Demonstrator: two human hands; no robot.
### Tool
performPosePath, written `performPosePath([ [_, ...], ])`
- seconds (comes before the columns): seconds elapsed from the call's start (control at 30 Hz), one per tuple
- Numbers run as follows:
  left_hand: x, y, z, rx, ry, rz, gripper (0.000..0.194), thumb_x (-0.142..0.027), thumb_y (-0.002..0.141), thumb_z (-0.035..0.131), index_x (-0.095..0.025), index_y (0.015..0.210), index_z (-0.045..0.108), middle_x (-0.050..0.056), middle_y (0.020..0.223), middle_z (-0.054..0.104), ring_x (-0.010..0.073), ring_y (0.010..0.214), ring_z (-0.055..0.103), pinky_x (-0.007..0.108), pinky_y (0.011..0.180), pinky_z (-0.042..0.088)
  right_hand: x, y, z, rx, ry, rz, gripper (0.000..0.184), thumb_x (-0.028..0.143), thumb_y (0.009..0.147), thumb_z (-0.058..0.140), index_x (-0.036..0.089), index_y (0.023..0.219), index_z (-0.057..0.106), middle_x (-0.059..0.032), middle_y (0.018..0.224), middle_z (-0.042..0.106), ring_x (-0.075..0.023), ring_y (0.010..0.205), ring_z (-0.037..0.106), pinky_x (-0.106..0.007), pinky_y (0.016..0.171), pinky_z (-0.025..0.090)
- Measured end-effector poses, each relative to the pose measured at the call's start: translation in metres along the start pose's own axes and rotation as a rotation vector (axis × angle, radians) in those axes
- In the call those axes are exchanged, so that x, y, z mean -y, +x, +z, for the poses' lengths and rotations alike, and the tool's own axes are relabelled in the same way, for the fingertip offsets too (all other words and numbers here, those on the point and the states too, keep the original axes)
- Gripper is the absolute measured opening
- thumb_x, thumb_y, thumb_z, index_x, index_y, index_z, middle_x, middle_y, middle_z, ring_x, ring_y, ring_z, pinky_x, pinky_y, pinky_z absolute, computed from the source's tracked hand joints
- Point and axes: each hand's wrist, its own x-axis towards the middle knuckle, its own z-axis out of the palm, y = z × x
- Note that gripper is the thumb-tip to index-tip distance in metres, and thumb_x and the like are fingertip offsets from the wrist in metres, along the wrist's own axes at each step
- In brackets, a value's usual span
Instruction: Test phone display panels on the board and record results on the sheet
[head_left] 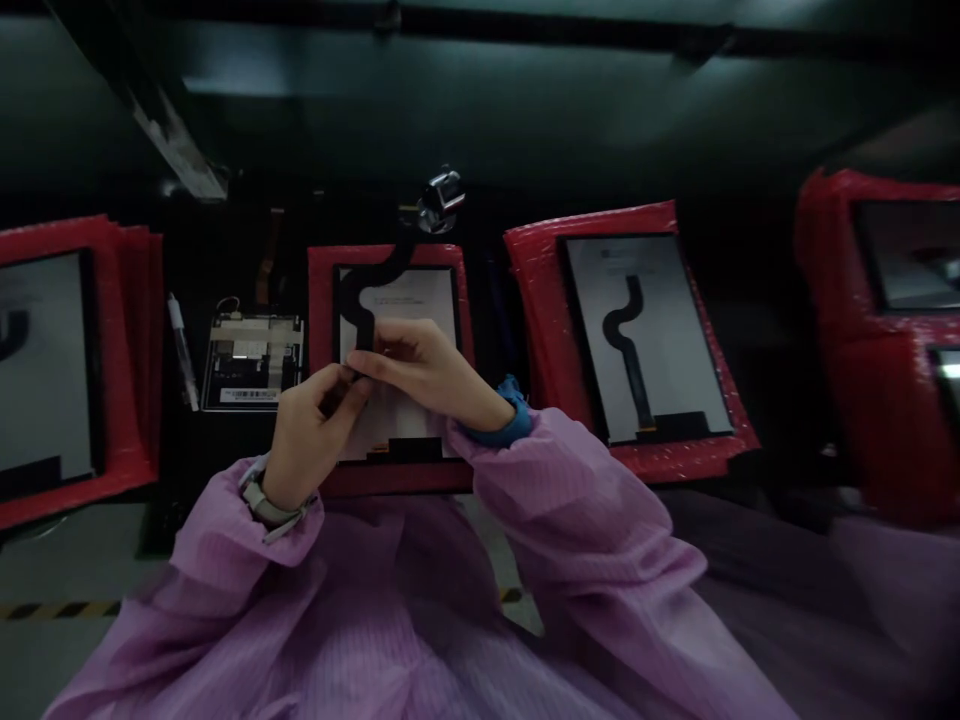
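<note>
The red pad [397, 480] lay nearest, with the pale-backed panel [397, 410] on it. Above the panel, the left hand [315, 425] held a narrow pinch at the lower end of the black flex cable [365, 330]; the right hand [420, 370] pinched it just beside. The fingers hid the cable's tip. Good practice, as judged, called for light, level pressure, no sharp crease at the bends and no load on the panel. The cable curved past the panel's upper edge toward a shiny metal fitting [441, 200]; contact there could not be confirmed.
</note>
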Motion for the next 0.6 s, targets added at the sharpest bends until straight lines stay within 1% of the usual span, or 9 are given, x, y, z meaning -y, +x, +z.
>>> performPosePath([
  [0.03,0.001,-0.004,0.001,0.006,0.05,0.024,0.019,-0.029,0.095,0.059,-0.018,0.081,0.063,-0.005,0.061,0.057,0.0094,0.052,0.051,0.02,0.05,0.039,-0.001,-0.003,0.001,0.001,-0.01,-0.003,0.04,0.054,0.086,0.071,0.018,0.073,0.059,0.0031,0.068,0.056,-0.0094,0.065,0.053,-0.023,0.059,0.042],
  [0.1,0.005,-0.017,0.004,0.013,0.165,0.074,0.014,-0.026,0.097,0.058,-0.016,0.098,0.067,-0.002,0.072,0.063,0.0106,0.059,0.056,0.021,0.057,0.045,-0.004,-0.008,0.001,-0.084,-0.009,0.023,0.038,0.052,0.087,0.071,0.018,0.072,0.06,0.0042,0.064,0.053,-0.0083,0.06,0.05,-0.023,0.055,0.04],
  [0.17,0.01,-0.035,0.007,0.031,0.285,0.148,0.02,-0.024,0.099,0.057,-0.014,0.114,0.066,0.002,0.082,0.065,0.013,0.069,0.06,0.024,0.065,0.05,-0.007,-0.013,-0.001,-0.149,0.024,0.109,0.033,0.049,0.086,0.073,0.019,0.078,0.062,0.0048,0.064,0.054,-0.0078,0.055,0.049,-0.024,0.051,0.039],
  [0.2,0.014,-0.044,0.008,0.042,0.348,0.213,0.023,-0.023,0.099,0.058,-0.014,0.118,0.066,0.003,0.085,0.066,0.0143,0.072,0.062,0.026,0.068,0.051,-0.008,-0.015,-0.002,-0.156,0.046,0.159,0.03,0.047,0.085,0.075,0.019,0.081,0.063,0.005,0.065,0.055,-0.0079,0.053,0.05,-0.024,0.049,0.039],
  [0.27,0.02,-0.06,0.01,0.037,0.482,0.394,0.023,-0.021,0.096,0.062,-0.016,0.118,0.068,0.004,0.085,0.066,0.0158,0.074,0.062,0.029,0.071,0.052,-0.01,-0.02,-0.003,-0.143,0.086,0.239,0.027,0.043,0.083,0.078,0.021,0.087,0.064,0.0049,0.066,0.058,-0.0086,0.051,0.053,-0.024,0.046,0.041],
  [0.33,0.027,-0.07,0.01,0.012,0.573,0.565,0.024,-0.017,0.092,0.067,-0.019,0.116,0.071,0.004,0.083,0.067,0.0153,0.071,0.062,0.03,0.07,0.052,-0.011,-0.024,-0.002,-0.124,0.109,0.286,0.024,0.037,0.081,0.08,0.022,0.087,0.062,0.005,0.067,0.06,-0.0092,0.05,0.055,-0.024,0.044,0.042],
  [0.37,0.031,-0.072,0.01,0.005,0.578,0.622,0.026,-0.015,0.09,0.069,-0.021,0.115,0.072,0.003,0.082,0.067,0.0149,0.069,0.061,0.031,0.068,0.052,-0.011,-0.027,-0.001,-0.122,0.114,0.301,0.022,0.035,0.082,0.08,0.022,0.086,0.062,0.005,0.067,0.06,-0.0094,0.05,0.056,-0.024,0.043,0.043],
  [0.47,0.039,-0.073,0.01,-0.002,0.49,0.661,0.033,-0.012,0.084,0.071,-0.025,0.114,0.074,0.001,0.079,0.067,0.0146,0.067,0.061,0.031,0.063,0.053,-0.009,-0.034,0.0,-0.119,0.097,0.344,0.018,0.03,0.083,0.078,0.023,0.083,0.061,0.0051,0.069,0.062,-0.01,0.051,0.058,-0.025,0.044,0.047],
  [0.6,0.046,-0.076,0.012,0.008,0.466,0.626,0.029,-0.02,0.085,0.07,-0.033,0.11,0.076,-0.001,0.073,0.067,0.0149,0.061,0.061,0.03,0.057,0.055,-0.009,-0.043,0.0,-0.122,0.012,0.352,0.019,0.029,0.082,0.081,0.025,0.082,0.063,0.0046,0.068,0.062,-0.0108,0.053,0.058,-0.027,0.047,0.047],
])
